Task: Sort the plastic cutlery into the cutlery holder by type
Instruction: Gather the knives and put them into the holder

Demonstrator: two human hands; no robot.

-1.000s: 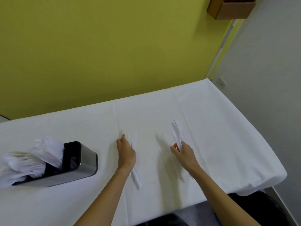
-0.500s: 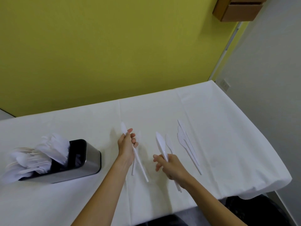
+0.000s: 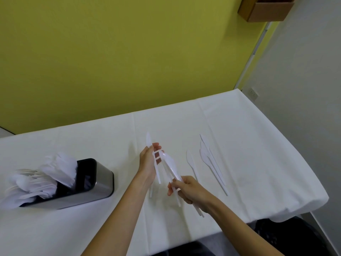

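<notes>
My left hand (image 3: 148,163) grips a white plastic knife (image 3: 149,143) near its blade, tip pointing away from me. My right hand (image 3: 188,189) holds a small bundle of white plastic knives (image 3: 170,165) by the handles, blades angled toward my left hand. Both hands are raised just above the white tablecloth (image 3: 239,126). More white knives (image 3: 210,159) lie loose on the cloth to the right, one knife (image 3: 191,162) a little apart. The steel-and-black cutlery holder (image 3: 96,182) stands at the left, with white cutlery (image 3: 42,178) filling its left compartments; its right compartment looks dark.
A yellow wall runs behind the table. The table's right edge and front edge drop off close to my right arm. A cardboard box (image 3: 265,10) hangs at the top right, and a wall socket (image 3: 253,93) sits beyond the far corner.
Both hands have lifted their knives off the cloth and drawn together. My right hand has swung its bundle leftward until its blades almost touch my left hand's fingers.
</notes>
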